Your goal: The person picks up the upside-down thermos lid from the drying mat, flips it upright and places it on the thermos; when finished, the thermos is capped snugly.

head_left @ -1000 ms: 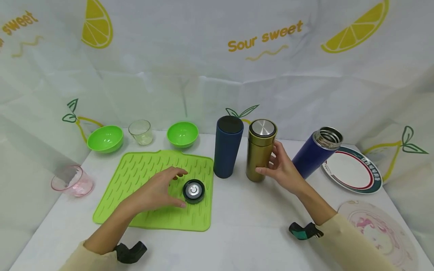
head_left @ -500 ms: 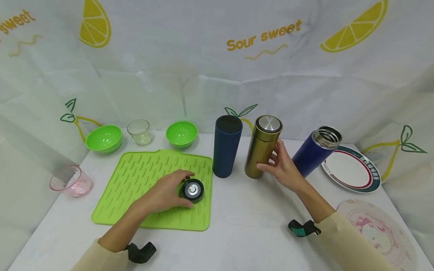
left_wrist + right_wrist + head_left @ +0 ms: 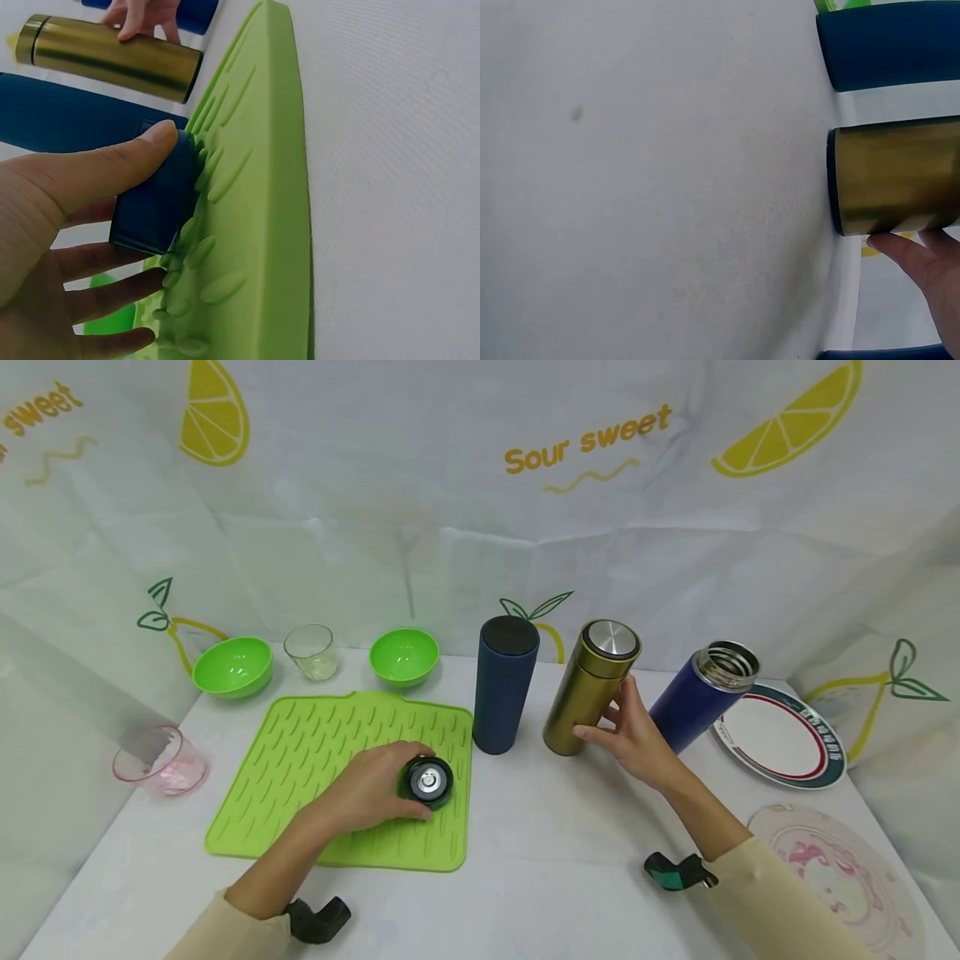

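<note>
On the green mat [image 3: 300, 777], a round dark lid [image 3: 430, 782] with a silver centre lies between the thumb and forefinger of my left hand [image 3: 367, 789]. The left wrist view shows that thumb on the lid's dark blue side [image 3: 154, 199], the other fingers spread below. My right hand [image 3: 633, 739] holds a gold thermos [image 3: 588, 693] low on its body, from the right. This thermos has a silver-topped cap [image 3: 611, 637] and leans to the right. Its base [image 3: 836, 184] is close to the tabletop in the right wrist view.
A dark blue tumbler [image 3: 506, 693] stands left of the gold thermos. An uncapped blue thermos [image 3: 686, 706] is behind my right hand, beside a green-rimmed plate [image 3: 828, 752]. Farther left are green bowls [image 3: 232, 668], a clear glass [image 3: 311, 656] and a pink glass [image 3: 168, 768]. A pink-patterned plate [image 3: 780, 818] lies front right.
My left hand has moved right and closed its thumb and finger around the lid. The gold thermos, nearly upright before, has tipped to the right in my right hand.
</note>
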A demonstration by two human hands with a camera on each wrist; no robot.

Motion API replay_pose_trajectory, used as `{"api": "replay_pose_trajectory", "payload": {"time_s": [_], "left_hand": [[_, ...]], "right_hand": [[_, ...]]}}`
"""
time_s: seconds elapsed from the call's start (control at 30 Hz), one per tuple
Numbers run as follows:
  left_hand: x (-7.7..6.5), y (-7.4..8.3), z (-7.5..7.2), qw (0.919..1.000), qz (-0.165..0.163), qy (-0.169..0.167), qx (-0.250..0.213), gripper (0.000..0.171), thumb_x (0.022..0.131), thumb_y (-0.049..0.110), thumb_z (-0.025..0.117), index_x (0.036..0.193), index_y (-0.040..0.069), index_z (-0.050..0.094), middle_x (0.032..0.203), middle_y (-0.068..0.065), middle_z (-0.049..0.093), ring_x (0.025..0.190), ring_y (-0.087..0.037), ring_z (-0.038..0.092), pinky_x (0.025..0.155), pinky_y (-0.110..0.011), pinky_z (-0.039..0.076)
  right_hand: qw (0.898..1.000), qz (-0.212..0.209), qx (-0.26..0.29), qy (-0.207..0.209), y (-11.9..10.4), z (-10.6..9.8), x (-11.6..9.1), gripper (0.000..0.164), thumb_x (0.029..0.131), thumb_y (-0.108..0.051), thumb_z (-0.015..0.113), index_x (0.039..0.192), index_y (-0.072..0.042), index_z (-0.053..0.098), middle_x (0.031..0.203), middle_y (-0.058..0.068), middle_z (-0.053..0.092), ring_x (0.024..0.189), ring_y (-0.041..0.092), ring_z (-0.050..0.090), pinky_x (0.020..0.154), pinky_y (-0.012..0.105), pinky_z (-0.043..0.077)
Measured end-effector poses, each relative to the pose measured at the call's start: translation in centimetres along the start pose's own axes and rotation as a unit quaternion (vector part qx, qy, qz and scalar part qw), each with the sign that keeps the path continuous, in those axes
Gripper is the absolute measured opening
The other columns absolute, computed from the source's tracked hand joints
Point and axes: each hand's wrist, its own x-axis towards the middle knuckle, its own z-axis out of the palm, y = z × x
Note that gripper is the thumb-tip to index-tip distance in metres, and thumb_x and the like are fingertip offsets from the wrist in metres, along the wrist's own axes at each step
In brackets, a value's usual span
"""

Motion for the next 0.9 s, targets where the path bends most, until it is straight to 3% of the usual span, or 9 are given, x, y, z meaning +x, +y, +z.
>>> {"api": "replay_pose_trajectory", "payload": {"time_s": [0.13, 0.27, 0.4, 0.57, 0.7, 0.8, 0.9], "left_hand": [[0.0, 0.2, 0.2, 0.9999, 0.006, 0.005, 0.008, 0.073, 0.071, 0.035, 0.094, 0.132, 0.011, 0.063, 0.13, -0.004, 0.07, 0.123, -0.024, 0.066, 0.105, -0.045, 0.055], [0.0, 0.3, 0.2, 0.9998, 0.01, 0.009, 0.014, 0.073, 0.071, 0.036, 0.094, 0.132, 0.011, 0.063, 0.13, -0.004, 0.07, 0.123, -0.024, 0.066, 0.105, -0.045, 0.055], [-0.1, 0.2, 0.2, 0.9997, 0.011, 0.01, 0.018, 0.073, 0.071, 0.035, 0.093, 0.133, 0.012, 0.063, 0.131, -0.004, 0.07, 0.124, -0.025, 0.066, 0.105, -0.046, 0.055], [-0.3, 0.3, 0.1, 0.9995, 0.008, 0.023, 0.018, 0.073, 0.072, 0.035, 0.093, 0.135, 0.014, 0.061, 0.13, -0.003, 0.069, 0.121, -0.024, 0.067, 0.101, -0.047, 0.056], [-0.3, 1.1, -0.4, 0.9988, 0.011, 0.047, -0.008, 0.074, 0.072, 0.032, 0.093, 0.137, 0.018, 0.059, 0.125, 0.002, 0.066, 0.115, -0.019, 0.067, 0.097, -0.044, 0.057], [-0.2, 2.3, -1.0, 0.9966, 0.031, 0.068, -0.035, 0.075, 0.07, 0.026, 0.095, 0.135, 0.02, 0.059, 0.121, 0.006, 0.062, 0.111, -0.015, 0.066, 0.095, -0.041, 0.058], [-0.2, 3.4, -1.6, 0.9924, 0.059, 0.093, -0.054, 0.074, 0.066, 0.021, 0.097, 0.131, 0.021, 0.062, 0.123, 0.007, 0.061, 0.11, -0.014, 0.067, 0.095, -0.039, 0.059]], "right_hand": [[1.0, -0.003, -0.002, 0.001, 0.0, -0.1, -0.1, 0.107, 0.086, 0.006, 0.076, 0.161, -0.028, 0.008, 0.159, 0.013, 0.033, 0.141, 0.006, 0.043, 0.108, 0.017, 0.047], [1.0, 0.009, -0.001, 0.002, -0.1, -0.1, -0.2, 0.106, 0.087, 0.005, 0.075, 0.16, -0.03, 0.007, 0.161, 0.014, 0.031, 0.148, 0.026, 0.041, 0.116, 0.04, 0.046], [0.999, 0.032, 0.027, -0.004, -0.4, 0.1, -0.2, 0.103, 0.088, 0.006, 0.073, 0.159, -0.029, 0.007, 0.164, 0.018, 0.026, 0.151, 0.046, 0.033, 0.116, 0.065, 0.035], [0.998, 0.063, 0.014, -0.008, -1.2, 0.2, -0.6, 0.104, 0.089, 0.002, 0.074, 0.16, -0.023, 0.002, 0.167, 0.022, 0.016, 0.156, 0.051, 0.018, 0.117, 0.075, 0.022], [0.997, 0.075, -0.013, -0.005, -1.5, 0.0, -1.7, 0.113, 0.088, -0.003, 0.077, 0.162, -0.028, -0.005, 0.172, 0.019, 0.004, 0.158, 0.049, 0.012, 0.12, 0.074, 0.017], [0.998, 0.066, -0.022, -0.002, -1.9, -0.2, -2.8, 0.116, 0.088, -0.002, 0.077, 0.163, -0.032, -0.006, 0.173, 0.018, 0.003, 0.158, 0.048, 0.013, 0.122, 0.067, 0.018], [0.998, 0.05, -0.039, 0.005, -2.5, -0.5, -3.8, 0.114, 0.088, -0.001, 0.076, 0.163, -0.032, -0.005, 0.172, 0.019, 0.009, 0.156, 0.047, 0.019, 0.126, 0.04, 0.029]]}}
